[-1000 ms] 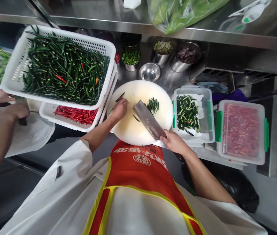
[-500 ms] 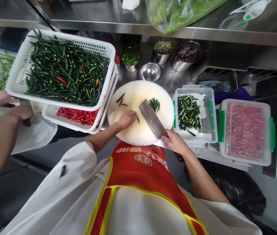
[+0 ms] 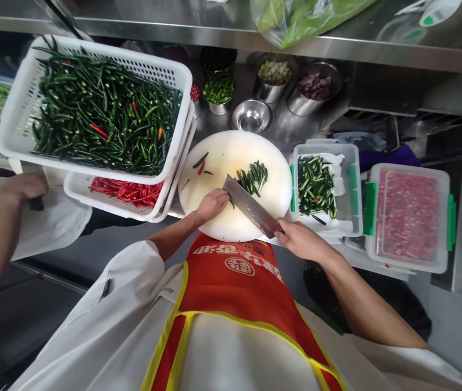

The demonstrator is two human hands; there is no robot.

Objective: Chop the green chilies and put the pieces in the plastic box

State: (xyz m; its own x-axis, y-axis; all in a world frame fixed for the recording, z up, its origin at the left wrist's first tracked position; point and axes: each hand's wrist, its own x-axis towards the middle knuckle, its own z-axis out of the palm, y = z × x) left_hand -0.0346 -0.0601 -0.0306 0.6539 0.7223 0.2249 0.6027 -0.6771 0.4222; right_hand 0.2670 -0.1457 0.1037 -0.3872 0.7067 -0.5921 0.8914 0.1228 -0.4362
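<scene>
My right hand [image 3: 301, 239] grips the handle of a cleaver [image 3: 251, 207], whose broad blade slants up and left over a round white cutting board [image 3: 198, 212]. My left hand [image 3: 213, 203] rests on the board with its fingers curled together, close to the blade's far end. What lies under those fingers is hidden. A small dark green strip [image 3: 232, 202] is beside the fingertips. Beyond the blade lies a pile of cut green chili strips [image 3: 253, 176]. A red chili piece [image 3: 201, 166] and a few dark green bits sit at the board's upper left.
Left of the board, a white basket of green chilies [image 3: 108, 114] is stacked above red chilies [image 3: 129, 191]. To the right are a box of cut chilies [image 3: 316, 187] and a lidded box of red meat [image 3: 408, 214]. A metal bowl [image 3: 251, 117] stands behind. Another person's hand [image 3: 25, 187] holds a knife at far left.
The cleaver has swung down and left, its far end now close to my left fingers. More cut green strips lie on the left side of the pile. My left hand has shifted slightly.
</scene>
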